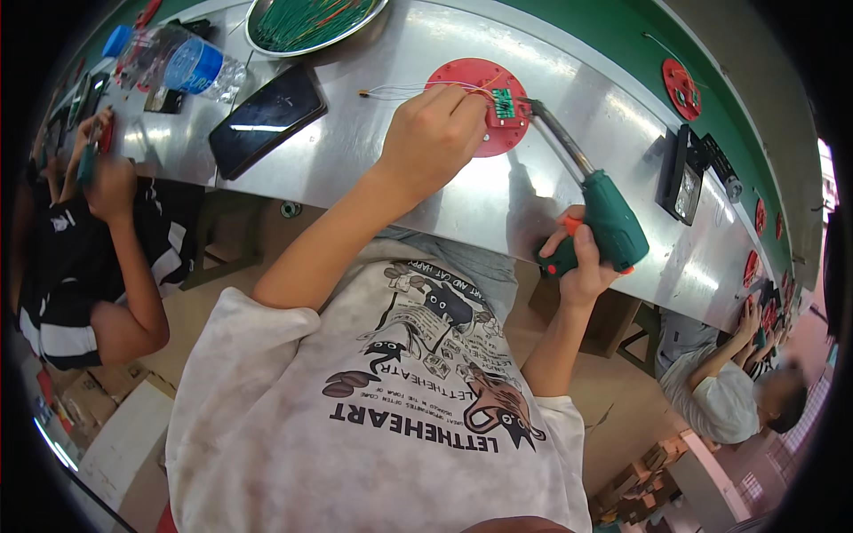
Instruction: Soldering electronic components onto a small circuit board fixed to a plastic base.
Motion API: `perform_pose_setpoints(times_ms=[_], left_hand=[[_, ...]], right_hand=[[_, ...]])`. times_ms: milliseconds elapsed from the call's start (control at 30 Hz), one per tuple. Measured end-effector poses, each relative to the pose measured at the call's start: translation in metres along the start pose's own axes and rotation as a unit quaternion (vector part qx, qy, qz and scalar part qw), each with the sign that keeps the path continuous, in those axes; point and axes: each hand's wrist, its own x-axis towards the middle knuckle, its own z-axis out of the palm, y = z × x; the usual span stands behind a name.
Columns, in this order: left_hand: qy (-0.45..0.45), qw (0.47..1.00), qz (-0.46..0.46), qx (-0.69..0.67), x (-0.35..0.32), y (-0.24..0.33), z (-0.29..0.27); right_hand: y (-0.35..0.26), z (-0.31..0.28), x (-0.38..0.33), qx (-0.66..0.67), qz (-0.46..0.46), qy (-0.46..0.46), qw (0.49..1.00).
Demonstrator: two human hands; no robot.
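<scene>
My right hand (583, 266) is wrapped round the grip of a green soldering gun (615, 220), a finger by its orange trigger. The gun's long metal barrel slants up to the left, its tip at the right edge of a small green circuit board (504, 104). That board sits on a round red plastic plate (484, 147) lying on the metal bench. Over the plate's left part, my left hand (435, 133) has its fingers pinched together beside the board. Thin wires (400, 92) run out from there to the left; what exactly the fingertips grip is hidden.
Left on the metal bench (346, 147) lie a black phone (268, 121) and a plastic bottle (200, 71). A metal bowl (311, 46) of green wires stands behind. A black box-like device (684, 178) lies right. Other people work on both sides.
</scene>
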Motion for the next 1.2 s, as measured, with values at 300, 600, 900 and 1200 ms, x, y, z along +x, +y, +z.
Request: perform_pose_setpoints(times_ms=[300, 600, 900, 1200], left_hand=[[-0.004, 1.000, 0.001, 0.007, -0.0010, 0.0025, -0.0017], [0.011, 1.000, -0.001, -0.006, -0.0001, 0.0033, -0.0018], [0.013, 0.999, 0.028, 0.014, 0.0000, 0.0034, -0.0019], [-0.007, 1.000, 0.014, 0.016, 0.0001, 0.0041, -0.0062]], right_hand=[[-0.0011, -0.0012, 0.0021, -0.027, -0.004, -0.008, 1.000], [-0.0036, -0.0006, 0.0014, -0.044, 0.009, -0.013, 0.999], [-0.0073, -0.0003, -0.0009, -0.069, 0.011, -0.044, 0.997], [-0.0080, 0.0015, 0.0026, -0.092, 0.019, -0.054, 0.994]])
